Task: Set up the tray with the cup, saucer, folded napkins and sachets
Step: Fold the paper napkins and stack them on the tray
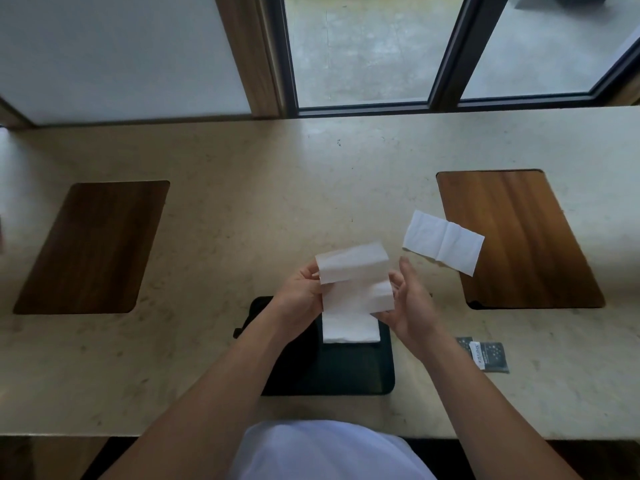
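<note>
We hold a white paper napkin (353, 282) up between both hands, above the far end of the black tray (349, 372). Our left hand (303, 289) pinches the napkin's left edge, thumb curled over the upper fold, while our right hand (410, 299) cups its right side with the fingers loosely spread; whether those fingers truly grip the paper or only steady it, we cannot tell. Just below our hands a folded napkin (349, 329) already lies flat on the tray's far part. Beyond our right hand, a third napkin (443, 242) lies half unfolded, partly on the stone counter (242, 202) and partly on the wooden inlay (519, 237). Nearer to us than the right hand, on its outer side, dark sachets (485, 353) rest on the counter, not yet on the tray. No cup or saucer shows anywhere. We judge the napkin to be very light, soft and limp: it will sag and spring open unless we pinch it at the edges and press each crease firmly, and thin paper of this kind could tear if tugged. Taking it by opposite edges near the fold seems the best hold.
</note>
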